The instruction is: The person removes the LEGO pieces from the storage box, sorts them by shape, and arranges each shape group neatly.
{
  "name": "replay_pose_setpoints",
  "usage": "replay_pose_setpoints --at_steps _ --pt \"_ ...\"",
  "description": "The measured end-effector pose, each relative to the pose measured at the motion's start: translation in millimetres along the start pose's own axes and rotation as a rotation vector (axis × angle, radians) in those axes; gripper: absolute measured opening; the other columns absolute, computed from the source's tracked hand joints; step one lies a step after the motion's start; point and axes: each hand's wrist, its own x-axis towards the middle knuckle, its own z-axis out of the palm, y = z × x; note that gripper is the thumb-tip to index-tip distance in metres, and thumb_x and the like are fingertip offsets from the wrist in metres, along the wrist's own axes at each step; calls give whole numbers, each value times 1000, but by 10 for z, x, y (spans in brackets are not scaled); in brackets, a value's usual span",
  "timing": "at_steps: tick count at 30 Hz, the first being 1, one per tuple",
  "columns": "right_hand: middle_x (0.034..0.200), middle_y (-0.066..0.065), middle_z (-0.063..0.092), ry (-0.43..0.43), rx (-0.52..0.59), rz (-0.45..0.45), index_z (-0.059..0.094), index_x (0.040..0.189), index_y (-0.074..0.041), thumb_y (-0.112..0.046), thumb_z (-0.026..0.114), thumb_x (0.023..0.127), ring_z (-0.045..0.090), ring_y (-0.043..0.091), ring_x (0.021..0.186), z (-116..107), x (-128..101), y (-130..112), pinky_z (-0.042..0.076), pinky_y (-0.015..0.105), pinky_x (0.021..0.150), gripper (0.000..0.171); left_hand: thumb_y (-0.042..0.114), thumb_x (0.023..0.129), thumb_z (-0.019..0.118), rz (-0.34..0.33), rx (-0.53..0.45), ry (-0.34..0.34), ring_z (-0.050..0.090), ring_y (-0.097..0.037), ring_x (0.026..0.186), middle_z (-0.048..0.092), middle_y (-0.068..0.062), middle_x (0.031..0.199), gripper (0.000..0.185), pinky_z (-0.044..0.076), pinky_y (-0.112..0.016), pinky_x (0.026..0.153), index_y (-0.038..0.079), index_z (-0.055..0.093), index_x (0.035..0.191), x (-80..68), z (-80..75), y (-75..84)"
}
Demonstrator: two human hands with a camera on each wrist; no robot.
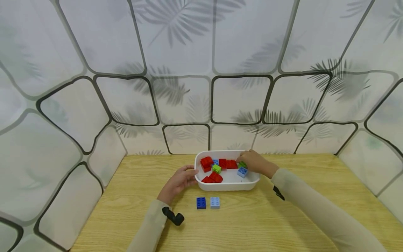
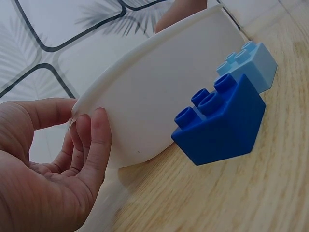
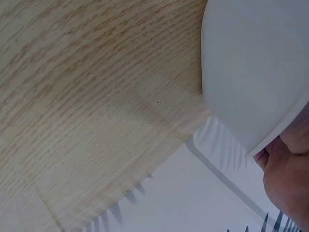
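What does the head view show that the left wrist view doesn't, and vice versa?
Head only: inside the white container, red, green and blue bricks, and the right hand among them.
Left wrist only: a dark speck on the container's outer wall, and the left hand close up.
Both: that hand at the container, part of the right arm, the loose dark blue brick and light blue brick.

A dark-blue studded plastic brick [image 1: 201, 203] and light-blue studded plastic brick [image 1: 215, 203] partly block the white plastic tray [image 1: 228, 187] in front; to their right, bare wooden tabletop [image 1: 245, 213] leaves passage.
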Motion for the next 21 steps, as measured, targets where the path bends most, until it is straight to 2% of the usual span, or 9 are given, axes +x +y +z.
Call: replay_pose_setpoints --at_steps 8,12,18,21 --pt "102 12 74 15 40 -9 76 107 -4 7 73 85 68 31 94 -30 -25 -8 56 49 90 24 14 101 63 7 6 -2 64 -13 80 66 -12 111 40 59 -24 76 -2 49 134 -7 7 -6" --pt "99 13 72 45 70 -30 75 106 -2 11 73 83 67 31 91 -48 -27 5 58 47 87 27 13 101 62 16 6 7 63 -14 80 66 -14 112 39 59 -24 75 -3 50 134 -11 17 -19" --pt "100 12 69 57 144 17 74 111 -1 14 72 82 65 28 93 -150 -56 -29 58 44 86 33 13 102 61 9 3 23 64 -15 82 65 -17 118 39 59 -25 76 -1 49 136 -21 30 -12" --pt "102 11 68 100 189 30 73 114 -1 12 74 83 64 26 95 -195 -98 -72 58 43 86 34 13 102 60 11 2 23 64 -16 85 64 -18 120 40 60 -25 76 -2 48 137 -24 21 -2"
